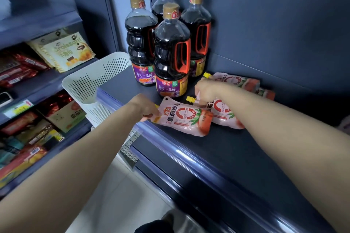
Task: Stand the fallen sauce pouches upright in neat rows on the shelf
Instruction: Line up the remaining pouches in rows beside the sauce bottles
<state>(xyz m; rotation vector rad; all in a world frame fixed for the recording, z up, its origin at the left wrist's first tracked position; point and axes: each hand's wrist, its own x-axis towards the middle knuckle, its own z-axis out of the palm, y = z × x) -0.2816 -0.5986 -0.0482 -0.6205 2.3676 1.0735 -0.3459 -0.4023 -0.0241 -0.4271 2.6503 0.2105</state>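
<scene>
Left hand [144,108] pinches the near pouch [186,118] lying flat at the shelf [246,157] edge; right hand [205,90] grips the next pouch [222,112]. I'd lift by the spout end, seat bottoms flat.

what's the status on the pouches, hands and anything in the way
Left hand gripping front pouch, right hand on second pouch. All pouches still flat. Bottles crowd shelf's left.

Both forearms are bare to the frame's edge, with no sleeves, and the left hand [143,108] and right hand [205,90] are ungloved.
</scene>
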